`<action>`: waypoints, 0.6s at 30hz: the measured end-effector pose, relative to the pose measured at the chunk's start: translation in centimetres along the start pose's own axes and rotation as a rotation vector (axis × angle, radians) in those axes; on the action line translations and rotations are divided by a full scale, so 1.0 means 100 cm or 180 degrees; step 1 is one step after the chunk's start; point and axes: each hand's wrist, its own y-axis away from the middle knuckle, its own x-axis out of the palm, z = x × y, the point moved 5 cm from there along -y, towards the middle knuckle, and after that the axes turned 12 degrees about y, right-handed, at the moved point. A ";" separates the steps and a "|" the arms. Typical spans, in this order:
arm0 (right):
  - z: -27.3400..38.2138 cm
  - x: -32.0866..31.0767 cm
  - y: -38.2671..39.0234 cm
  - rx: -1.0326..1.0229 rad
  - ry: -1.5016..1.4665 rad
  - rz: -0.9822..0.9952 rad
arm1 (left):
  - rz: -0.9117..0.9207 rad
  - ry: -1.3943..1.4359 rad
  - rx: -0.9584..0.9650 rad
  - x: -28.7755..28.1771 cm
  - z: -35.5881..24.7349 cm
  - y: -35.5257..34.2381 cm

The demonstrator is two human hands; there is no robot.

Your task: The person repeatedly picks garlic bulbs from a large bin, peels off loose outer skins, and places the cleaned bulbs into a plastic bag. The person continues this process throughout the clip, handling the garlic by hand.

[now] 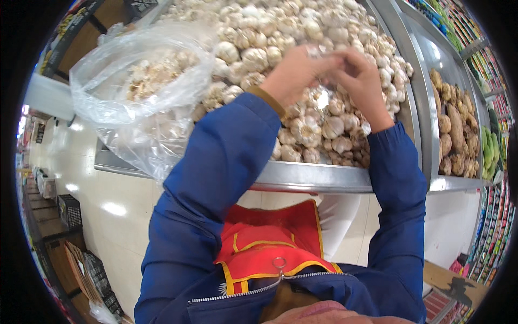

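Observation:
My left hand (294, 73) and my right hand (362, 81) meet above a big heap of garlic bulbs (306, 131). The fingers of both are bent inward and come together at the tips. A small pale, shiny bit shows by the left fingertips; what lies between the hands is too blurred and covered to name. To the left of my left forearm, a clear plastic bag (97, 100) rests open on the heap and hangs over the front edge. Loose dry garlic skins (156, 75) lie inside it.
The metal display bin (318, 175) has a raised front rim. Right of it, another bin holds brown root vegetables (457, 127) and green vegetables (490, 148). Packed shelves (493, 232) stand at far right. Black crates (69, 210) line the left side, beyond the tiled floor (110, 178).

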 end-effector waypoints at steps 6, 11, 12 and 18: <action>-0.006 -0.003 -0.001 0.0307 -0.0247 0.0481 | -0.0480 0.0741 0.0190 -0.010 -0.018 0.000; -0.010 0.016 0.004 -0.0541 0.1984 0.0787 | -0.0580 0.1017 0.0425 -0.018 -0.024 0.000; -0.012 0.019 0.007 -0.0615 0.2364 0.0915 | -0.0664 0.1031 0.0360 -0.018 -0.022 -0.001; -0.021 0.039 0.011 -0.0954 0.2924 0.1379 | -0.0684 0.0816 0.0246 -0.016 -0.021 0.000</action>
